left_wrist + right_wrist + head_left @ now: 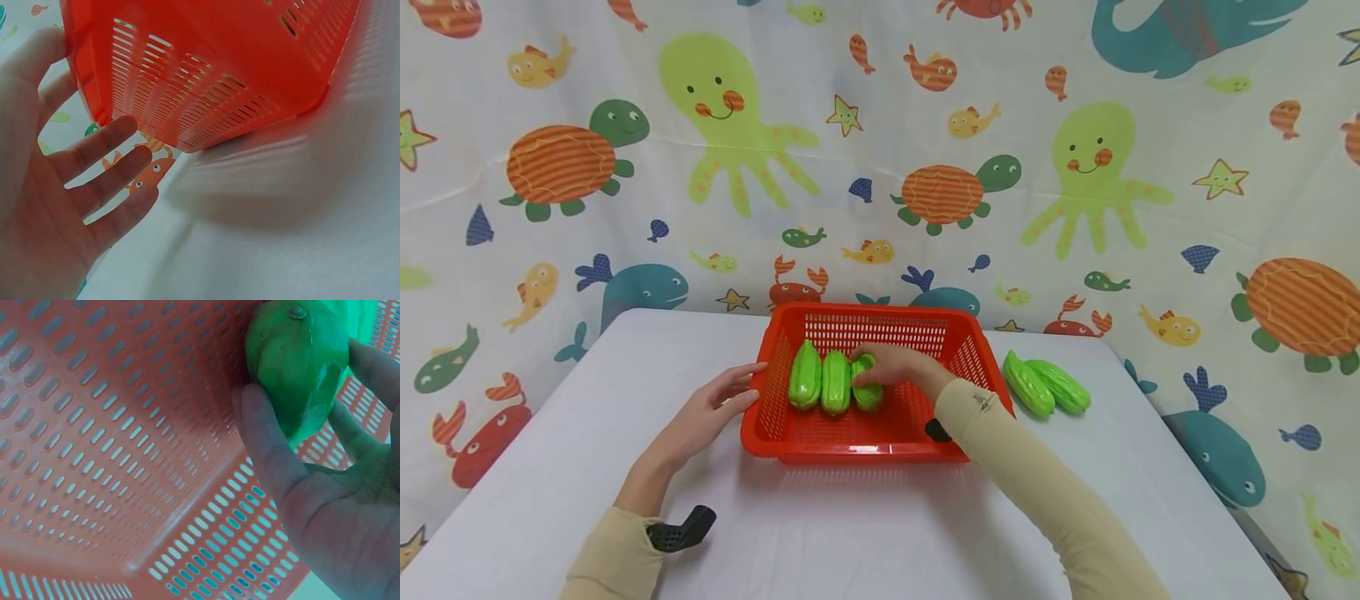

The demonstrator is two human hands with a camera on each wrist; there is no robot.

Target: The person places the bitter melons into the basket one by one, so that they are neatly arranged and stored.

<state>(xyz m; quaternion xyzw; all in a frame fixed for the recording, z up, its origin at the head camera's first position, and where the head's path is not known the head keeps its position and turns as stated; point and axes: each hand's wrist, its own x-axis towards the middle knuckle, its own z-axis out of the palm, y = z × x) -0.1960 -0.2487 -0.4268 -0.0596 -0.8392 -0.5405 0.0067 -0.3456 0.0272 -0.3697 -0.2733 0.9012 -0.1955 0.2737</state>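
Observation:
A red perforated plastic basket [872,448] stands on the white table. Inside it, toward the left, two glossy green cucumber-shaped vegetables [805,377] lie side by side. A third green cucumber-shaped vegetable [868,397] is beside them, with my right hand [891,365] gripping it from above. In the right wrist view, the fingers and thumb go round this vegetable [299,369], close over the basket floor. At the basket's left side is my left hand [715,410], its fingers spread and its thumb and fingertips right at the rim. In the left wrist view the left palm [50,206] holds nothing.
Two more green cucumber-shaped vegetables [1043,385] lie on the table [1120,483] just right of the basket. Behind the table hangs a white curtain [850,150] printed with sea animals. The basket's raised walls surround the right hand.

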